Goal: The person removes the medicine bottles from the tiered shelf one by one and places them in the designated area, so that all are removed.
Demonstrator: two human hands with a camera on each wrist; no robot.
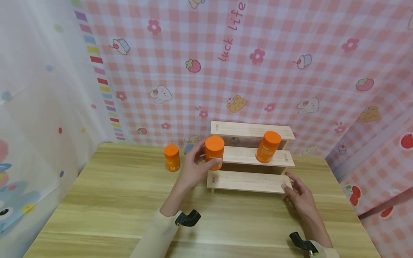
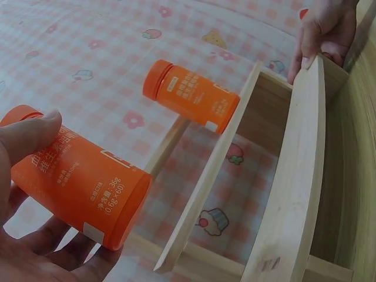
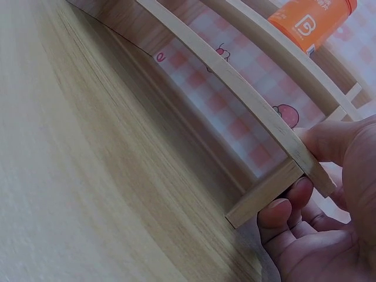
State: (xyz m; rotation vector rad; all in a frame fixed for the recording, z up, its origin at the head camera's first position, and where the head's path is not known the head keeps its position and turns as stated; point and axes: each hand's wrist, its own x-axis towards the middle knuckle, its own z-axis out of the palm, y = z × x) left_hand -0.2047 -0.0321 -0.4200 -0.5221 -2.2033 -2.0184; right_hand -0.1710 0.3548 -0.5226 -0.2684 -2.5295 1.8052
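My left hand point(image 1: 193, 166) grips an orange bottle point(image 1: 214, 148) with an orange lid, thumb across its label, at the left end of a three-step wooden rack point(image 1: 248, 181). In the left wrist view, white print covers the side of this held bottle point(image 2: 88, 176), which overlaps the rack's left part. At the rack's front right corner, my right hand point(image 1: 301, 199) grips the end of the lowest step, thumb on top and fingers curled beneath, as the right wrist view shows. A second orange bottle point(image 1: 268, 147) stands upright on the right part of the middle step.
A third orange bottle point(image 1: 172, 158) stands on the wooden table point(image 1: 106, 200), left of the rack. Behind the rack hangs a pink checked cloth point(image 1: 180, 79). More printed cloth borders the table at left and right. Black wrist mounts point(image 1: 188, 218) sit on both forearms.
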